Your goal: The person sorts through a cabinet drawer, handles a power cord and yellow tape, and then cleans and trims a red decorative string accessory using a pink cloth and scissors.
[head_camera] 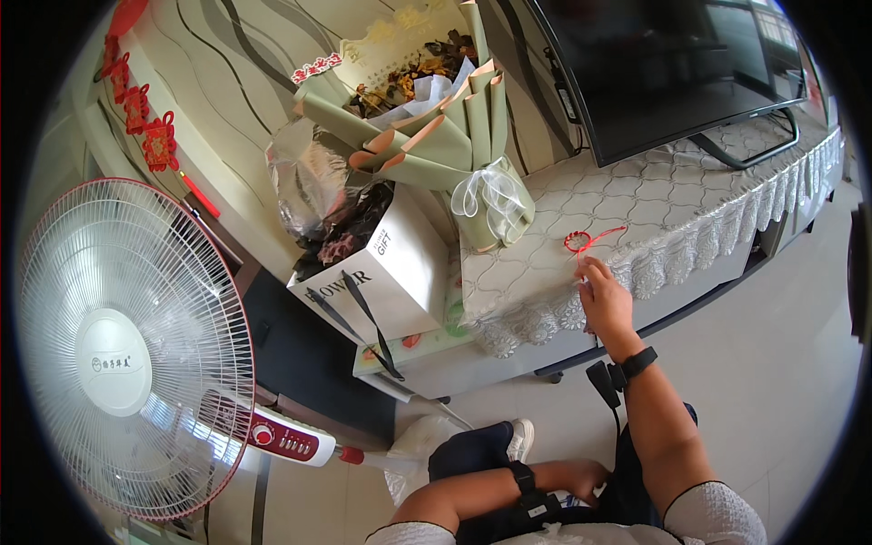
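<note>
My right hand [605,300] reaches to the front of a cabinet top covered with a pale quilted, lace-edged cloth [531,279]. Its fingertips are at a red cord bracelet [578,241], whose loop and one loose end lie on the cloth; another cord end runs down to the fingers. Whether they pinch the cord is too small to tell. Low in the view, my left hand [584,478] rests by my lap, fingers bent and partly hidden against dark trousers. Both wrists wear black straps with small devices.
A standing fan [112,361] fills the left side. A white paper gift bag [381,266] and a wrapped dried bouquet [436,146] stand left of the bracelet. A television [681,68] stands behind to the right. A clear plastic bag [415,449] lies on the floor.
</note>
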The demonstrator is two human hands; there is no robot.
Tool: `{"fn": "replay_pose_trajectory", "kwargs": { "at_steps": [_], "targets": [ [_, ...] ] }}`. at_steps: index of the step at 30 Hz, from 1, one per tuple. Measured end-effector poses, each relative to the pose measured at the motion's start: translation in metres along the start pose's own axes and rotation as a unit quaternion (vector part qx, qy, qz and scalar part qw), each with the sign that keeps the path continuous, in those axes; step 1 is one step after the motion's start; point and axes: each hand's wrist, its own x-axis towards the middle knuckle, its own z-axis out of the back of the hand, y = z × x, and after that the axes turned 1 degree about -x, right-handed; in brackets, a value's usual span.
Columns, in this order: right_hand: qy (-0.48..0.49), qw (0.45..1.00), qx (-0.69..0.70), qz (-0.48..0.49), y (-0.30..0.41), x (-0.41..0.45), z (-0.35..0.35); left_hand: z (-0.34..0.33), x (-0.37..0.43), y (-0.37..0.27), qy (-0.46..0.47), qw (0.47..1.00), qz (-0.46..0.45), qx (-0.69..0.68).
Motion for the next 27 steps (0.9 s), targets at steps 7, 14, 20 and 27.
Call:
{"fn": "replay_pose_trajectory", "kwargs": {
  "at_steps": [7,14,20,27],
  "targets": [
    [-0.006,0.999,0.012,-0.032,-0.004,-0.003,-0.004,0.114,-0.035,-0.038,-0.205,0.975,-0.081,-0.044],
    [-0.059,0.994,0.065,-0.064,0.000,0.003,-0.011,0.146,-0.075,-0.055,-0.123,0.960,-0.002,-0.250],
    [-0.110,0.993,0.046,-0.018,-0.007,0.004,-0.021,0.165,-0.087,-0.014,-0.298,0.894,-0.109,-0.316],
    [-0.021,0.916,0.360,-0.174,0.005,-0.008,-0.004,0.172,-0.083,-0.013,-0.478,0.698,-0.115,-0.521]
  ]
}}
